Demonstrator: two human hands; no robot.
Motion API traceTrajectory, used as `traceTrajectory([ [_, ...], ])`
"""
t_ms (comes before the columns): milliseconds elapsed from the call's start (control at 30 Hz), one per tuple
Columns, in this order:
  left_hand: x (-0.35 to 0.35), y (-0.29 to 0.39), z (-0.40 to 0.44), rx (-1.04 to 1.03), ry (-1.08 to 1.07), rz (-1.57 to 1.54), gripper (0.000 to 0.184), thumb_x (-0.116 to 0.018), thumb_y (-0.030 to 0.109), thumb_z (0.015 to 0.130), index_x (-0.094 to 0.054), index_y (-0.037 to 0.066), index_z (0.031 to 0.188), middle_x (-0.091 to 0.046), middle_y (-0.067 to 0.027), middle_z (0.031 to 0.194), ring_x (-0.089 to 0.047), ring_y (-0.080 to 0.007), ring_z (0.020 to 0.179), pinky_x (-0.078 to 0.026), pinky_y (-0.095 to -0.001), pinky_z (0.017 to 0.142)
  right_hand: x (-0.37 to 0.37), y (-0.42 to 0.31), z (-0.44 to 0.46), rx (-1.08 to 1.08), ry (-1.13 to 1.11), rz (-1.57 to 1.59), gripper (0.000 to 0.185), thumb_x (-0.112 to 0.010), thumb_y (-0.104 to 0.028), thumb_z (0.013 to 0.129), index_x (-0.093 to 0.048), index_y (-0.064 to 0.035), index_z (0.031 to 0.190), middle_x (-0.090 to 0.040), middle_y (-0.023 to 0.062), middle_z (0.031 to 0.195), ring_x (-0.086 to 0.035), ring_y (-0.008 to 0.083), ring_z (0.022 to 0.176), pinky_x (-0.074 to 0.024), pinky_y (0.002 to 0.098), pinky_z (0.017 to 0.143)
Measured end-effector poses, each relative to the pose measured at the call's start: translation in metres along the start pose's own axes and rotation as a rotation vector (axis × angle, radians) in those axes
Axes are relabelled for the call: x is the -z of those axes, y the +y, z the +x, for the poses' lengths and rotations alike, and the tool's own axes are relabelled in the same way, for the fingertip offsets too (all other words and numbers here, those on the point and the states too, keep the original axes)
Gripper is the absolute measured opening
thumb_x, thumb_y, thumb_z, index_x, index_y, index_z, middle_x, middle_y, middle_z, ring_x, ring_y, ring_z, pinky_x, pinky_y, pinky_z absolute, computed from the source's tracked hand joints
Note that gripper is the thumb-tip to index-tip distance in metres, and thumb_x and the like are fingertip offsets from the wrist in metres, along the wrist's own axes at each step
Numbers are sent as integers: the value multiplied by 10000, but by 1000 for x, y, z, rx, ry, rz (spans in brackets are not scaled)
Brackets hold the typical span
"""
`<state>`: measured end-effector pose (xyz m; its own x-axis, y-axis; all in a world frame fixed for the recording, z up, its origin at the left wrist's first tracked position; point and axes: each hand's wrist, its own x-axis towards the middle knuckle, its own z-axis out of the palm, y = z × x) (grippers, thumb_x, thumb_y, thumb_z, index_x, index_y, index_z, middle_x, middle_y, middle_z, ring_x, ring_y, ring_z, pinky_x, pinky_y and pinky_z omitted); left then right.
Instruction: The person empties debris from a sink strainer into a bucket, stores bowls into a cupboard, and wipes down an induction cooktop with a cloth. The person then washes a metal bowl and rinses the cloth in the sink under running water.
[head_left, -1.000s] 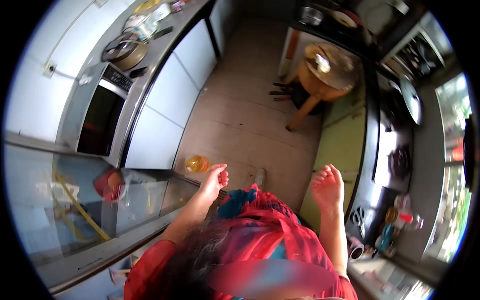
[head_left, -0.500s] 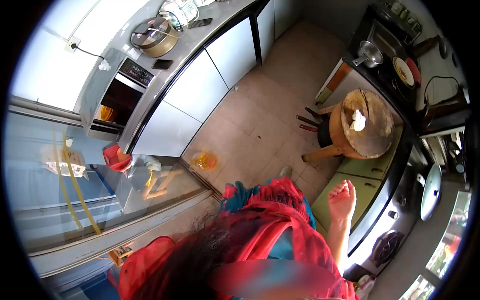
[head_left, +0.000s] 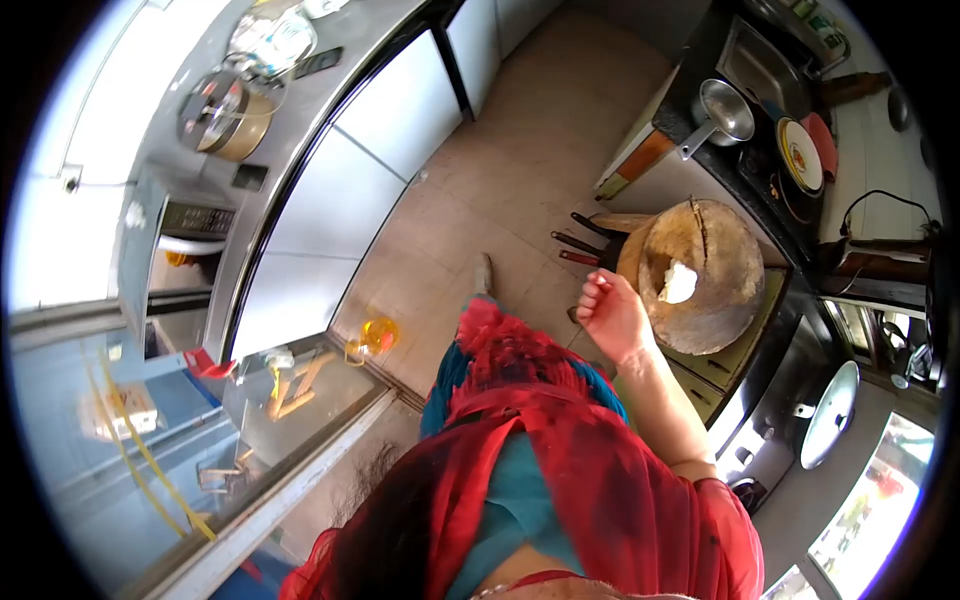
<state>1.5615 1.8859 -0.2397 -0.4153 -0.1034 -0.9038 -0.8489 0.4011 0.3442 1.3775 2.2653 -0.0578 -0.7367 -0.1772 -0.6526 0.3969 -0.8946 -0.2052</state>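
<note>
My right hand (head_left: pixel 612 312) is raised in front of my body with its fingers curled in; whether something small is between them I cannot make out. It appears just left of a round wooden chopping block (head_left: pixel 725 265) on legs, with a crumpled white piece (head_left: pixel 678 283) on top. Dark and red handles (head_left: pixel 578 240) stick out beside the block. My left hand is out of view. A clear bottle of yellow liquid (head_left: pixel 379 336) stands on the floor to the left, near the sliding glass door.
Along the left, a counter (head_left: pixel 300 110) bears a microwave (head_left: pixel 180 250), a round cooker (head_left: pixel 235 120) and a phone (head_left: pixel 318 62). At the right are a saucepan (head_left: pixel 725 112), stacked plates (head_left: pixel 800 155), a sink (head_left: pixel 765 70) and a glass lid (head_left: pixel 830 415).
The view has turned and moved nearer the chopping block. My left hand, seen a second ago, has left view. My right hand has come inward, left of the block. One foot has stepped ahead.
</note>
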Motion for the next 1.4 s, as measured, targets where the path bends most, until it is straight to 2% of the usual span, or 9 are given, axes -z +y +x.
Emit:
traceTrajectory([
  [67, 11, 21, 23, 11, -3, 28, 233, -488, 245, 885, -619, 56, 846, -609, -85, 753, -576, -185, 644, -467, -303, 614, -8, -11, 27, -33, -7, -33, 165, -568, -224, 867, -556, -63, 836, -521, 13, 725, -468, 134, 642, -413, 255, 606],
  [500, 159, 189, 215, -78, -92, 272, 233, -481, 237, 885, -620, 52, 858, -612, -94, 779, -572, -190, 620, -477, -283, 615, -125, -115, 171, 164, 76, 117, 163, -535, -232, 878, -551, -81, 820, -531, -1, 717, -488, 130, 651, -421, 254, 623],
  [667, 221, 299, 275, -201, -147, 51, 233, -478, 234, 884, -620, 51, 863, -613, -98, 788, -571, -192, 610, -481, -275, 615, -136, -163, 197, 286, 91, 242, 162, -524, -231, 883, -556, -80, 833, -534, -2, 723, -487, 127, 658, -417, 251, 629],
  [733, 201, 454, 250, -45, -104, -315, 238, -494, 250, 894, -593, 38, 942, -609, -97, 811, -559, -142, 608, -480, -231, 614, -130, -188, 208, 345, 100, 278, 167, -522, -233, 884, -559, -77, 837, -534, -1, 724, -486, 125, 657, -414, 249, 625],
  [800, 155, 582, 237, -243, -156, -328, 251, -513, 240, 894, -548, 33, 1033, -614, -79, 805, -564, -135, 618, -481, -230, 597, -128, -218, 223, 418, 86, 327, 168, -521, -229, 883, -559, -73, 834, -537, 3, 724, -486, 123, 654, -413, 244, 624],
  [867, 117, 689, 249, -301, -346, -217, 298, -518, 232, 902, -501, 30, 1121, -619, -96, 868, -600, -164, 739, -498, -259, 671, -126, -253, 241, 452, 64, 340, 163, -524, -224, 882, -559, -72, 834, -539, 3, 725, -486, 122, 653, -415, 243, 625],
  [1000, 14, 864, 186, -501, -590, -218, 308, -491, 233, 929, -497, 35, 1164, -606, -123, 997, -585, -214, 967, -467, -327, 847, -143, -335, 285, 526, 130, 405, 152, -532, -213, 880, -558, -72, 829, -539, 3, 727, -486, 117, 658, -418, 245, 620],
  [1133, -35, 971, 162, -512, -734, -79, 320, -470, 220, 934, -480, 39, 1197, -591, -132, 1039, -569, -249, 1003, -451, -374, 891, -172, -421, 326, 473, 17, 361, 151, -534, -215, 882, -564, -74, 839, -549, 0, 749, -493, 115, 671, -417, 253, 632],
  [1400, -107, 1125, 213, -323, -765, 5, 286, -475, 213, 918, -512, 54, 1153, -600, -134, 1036, -575, -257, 988, -452, -374, 883, -197, -579, 379, 605, 105, 339, 145, -540, -214, 878, -567, -77, 838, -544, -9, 755, -492, 123, 684, -412, 256, 652],
])
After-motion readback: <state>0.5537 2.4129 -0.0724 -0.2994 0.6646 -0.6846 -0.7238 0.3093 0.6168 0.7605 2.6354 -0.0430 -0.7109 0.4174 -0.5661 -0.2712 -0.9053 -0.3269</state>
